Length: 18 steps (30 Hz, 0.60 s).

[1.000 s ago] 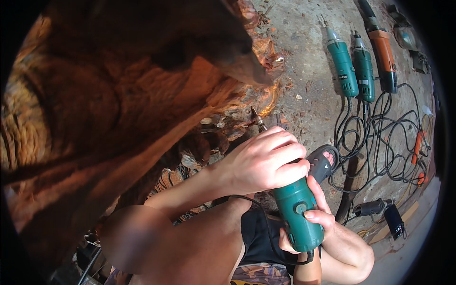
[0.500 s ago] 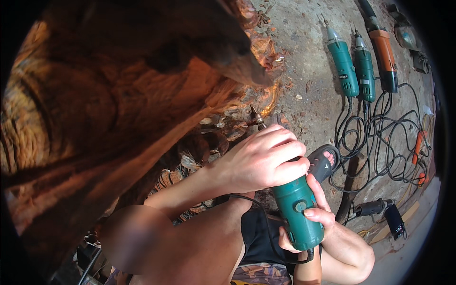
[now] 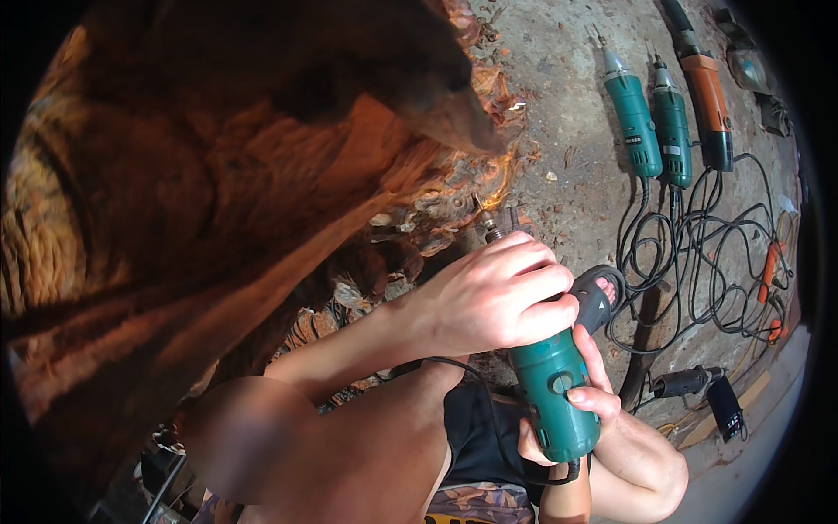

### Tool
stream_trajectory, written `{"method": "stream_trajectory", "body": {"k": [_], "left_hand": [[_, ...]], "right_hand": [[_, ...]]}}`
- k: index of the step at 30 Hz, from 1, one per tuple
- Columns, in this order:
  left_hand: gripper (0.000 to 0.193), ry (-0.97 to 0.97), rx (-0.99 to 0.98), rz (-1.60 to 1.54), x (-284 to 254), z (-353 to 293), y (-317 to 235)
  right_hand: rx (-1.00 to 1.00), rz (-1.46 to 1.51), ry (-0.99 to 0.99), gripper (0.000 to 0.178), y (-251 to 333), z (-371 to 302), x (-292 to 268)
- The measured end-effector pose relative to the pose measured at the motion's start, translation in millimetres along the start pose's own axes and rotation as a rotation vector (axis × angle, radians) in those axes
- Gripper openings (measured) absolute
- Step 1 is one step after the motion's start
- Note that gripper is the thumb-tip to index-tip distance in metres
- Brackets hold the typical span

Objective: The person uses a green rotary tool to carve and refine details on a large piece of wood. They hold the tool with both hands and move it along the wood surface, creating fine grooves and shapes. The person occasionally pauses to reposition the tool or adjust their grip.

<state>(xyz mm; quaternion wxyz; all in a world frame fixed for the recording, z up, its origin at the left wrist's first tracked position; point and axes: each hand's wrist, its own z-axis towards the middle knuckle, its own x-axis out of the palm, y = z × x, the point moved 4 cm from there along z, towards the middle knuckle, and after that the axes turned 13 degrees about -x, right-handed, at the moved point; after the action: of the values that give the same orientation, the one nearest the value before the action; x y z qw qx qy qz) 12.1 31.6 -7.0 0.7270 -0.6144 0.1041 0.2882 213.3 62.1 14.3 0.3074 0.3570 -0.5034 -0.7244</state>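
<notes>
A green electric die grinder (image 3: 559,410) is held in both my hands, tilted with its back end toward me and its bit end pointing up and to the left. My left hand (image 3: 506,293), its forearm coming from the left, is closed over the front of the tool and hides its neck. My right hand (image 3: 598,397) wraps the rear of the green body, with a thumb next to the round cap on its side. Beyond my left fingers juts the metal collet (image 3: 491,225) with a thin bit, close to the big carved brown wood piece (image 3: 288,175); I cannot tell if they touch.
Two more green grinders (image 3: 630,122) and an orange-and-black power tool (image 3: 709,105) lie on the concrete floor at the upper right. Tangled black cords (image 3: 672,253) trail below them. My sandalled foot (image 3: 598,297) is just right of the held grinder. Wood chips (image 3: 567,157) litter the floor.
Both hands and the grinder have shifted slightly to the right, and the collet end has moved right too. The grip looks the same.
</notes>
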Motion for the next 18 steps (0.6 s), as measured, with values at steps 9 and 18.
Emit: {"method": "stream_trajectory", "body": {"k": [9, 18], "left_hand": [[0.028, 0.054, -0.037, 0.045, 2.1, -4.0, -4.9], [0.027, 0.051, -0.017, 0.041, 3.2, -3.4, -6.3]], "right_hand": [[0.003, 0.059, -0.006, 0.076, -0.1, -5.2, -3.4], [0.038, 0.072, -0.127, 0.063, 1.6, -9.0, -1.4]]}}
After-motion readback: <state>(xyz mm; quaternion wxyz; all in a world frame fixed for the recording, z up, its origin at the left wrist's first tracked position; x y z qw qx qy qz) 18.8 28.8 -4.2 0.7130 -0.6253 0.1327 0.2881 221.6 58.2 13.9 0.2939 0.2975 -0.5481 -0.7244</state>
